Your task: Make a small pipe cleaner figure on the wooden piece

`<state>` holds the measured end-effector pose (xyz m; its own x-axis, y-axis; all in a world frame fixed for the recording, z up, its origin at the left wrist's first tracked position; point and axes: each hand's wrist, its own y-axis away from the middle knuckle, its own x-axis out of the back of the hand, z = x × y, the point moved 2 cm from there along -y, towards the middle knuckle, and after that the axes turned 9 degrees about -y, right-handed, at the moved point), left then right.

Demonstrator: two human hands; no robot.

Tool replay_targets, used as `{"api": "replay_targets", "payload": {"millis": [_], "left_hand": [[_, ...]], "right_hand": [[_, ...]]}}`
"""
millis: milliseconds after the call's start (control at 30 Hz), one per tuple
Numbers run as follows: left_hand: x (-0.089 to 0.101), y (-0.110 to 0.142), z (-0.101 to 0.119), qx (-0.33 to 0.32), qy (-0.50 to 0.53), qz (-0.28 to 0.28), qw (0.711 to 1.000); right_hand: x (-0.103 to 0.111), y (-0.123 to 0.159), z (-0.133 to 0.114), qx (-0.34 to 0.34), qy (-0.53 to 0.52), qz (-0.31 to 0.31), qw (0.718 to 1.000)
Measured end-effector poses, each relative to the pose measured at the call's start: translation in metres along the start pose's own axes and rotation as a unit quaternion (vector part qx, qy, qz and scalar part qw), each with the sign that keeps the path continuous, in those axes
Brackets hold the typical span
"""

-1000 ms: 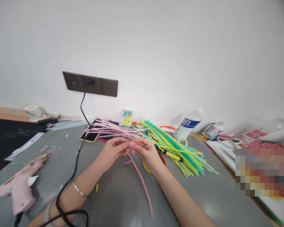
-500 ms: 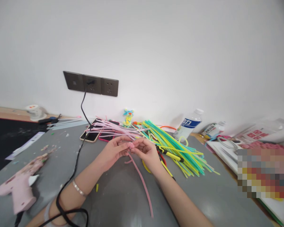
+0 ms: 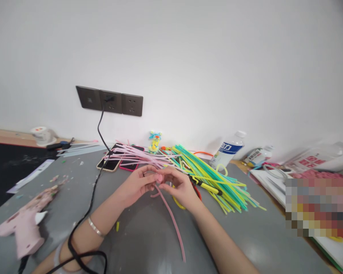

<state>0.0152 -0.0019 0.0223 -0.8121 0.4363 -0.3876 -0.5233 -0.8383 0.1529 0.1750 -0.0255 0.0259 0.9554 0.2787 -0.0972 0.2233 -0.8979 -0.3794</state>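
A pink pipe cleaner (image 3: 173,219) is wound at one end into a small tight coil (image 3: 159,178), and its long tail hangs down toward the front of the table. My left hand (image 3: 140,186) pinches the coil between thumb and fingers. From the other side, my right hand (image 3: 181,188) curls round the coil, index finger at its edge and thumb a little lower. A second short pink bend shows just under the fingers. Behind my hands lies a bundle of pink pipe cleaners (image 3: 137,155).
Green and yellow pipe cleaners (image 3: 217,179) lie on the right beside a yellow-handled cutter (image 3: 207,186). A bottle (image 3: 227,150) stands near the wall. On the left rests a pink glue gun (image 3: 25,224). A black cable (image 3: 93,194) crosses my left forearm; phones (image 3: 110,164) lie behind.
My right thumb has moved down and away from the coil, whose round face now shows more. My left hand stays nearly in place, and the tail hangs as before.
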Motion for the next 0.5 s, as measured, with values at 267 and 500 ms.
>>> {"api": "replay_targets", "payload": {"millis": [267, 500], "left_hand": [[-0.0017, 0.0013, -0.0003, 0.017, -0.005, -0.003, 1.0], [-0.0024, 0.0003, -0.0023, 0.022, 0.003, 0.005, 1.0]], "right_hand": [[0.0, 0.0008, 0.0097, -0.034, -0.026, 0.027, 0.999], [-0.0004, 0.0004, 0.0071, -0.015, -0.008, 0.029, 0.999]]}}
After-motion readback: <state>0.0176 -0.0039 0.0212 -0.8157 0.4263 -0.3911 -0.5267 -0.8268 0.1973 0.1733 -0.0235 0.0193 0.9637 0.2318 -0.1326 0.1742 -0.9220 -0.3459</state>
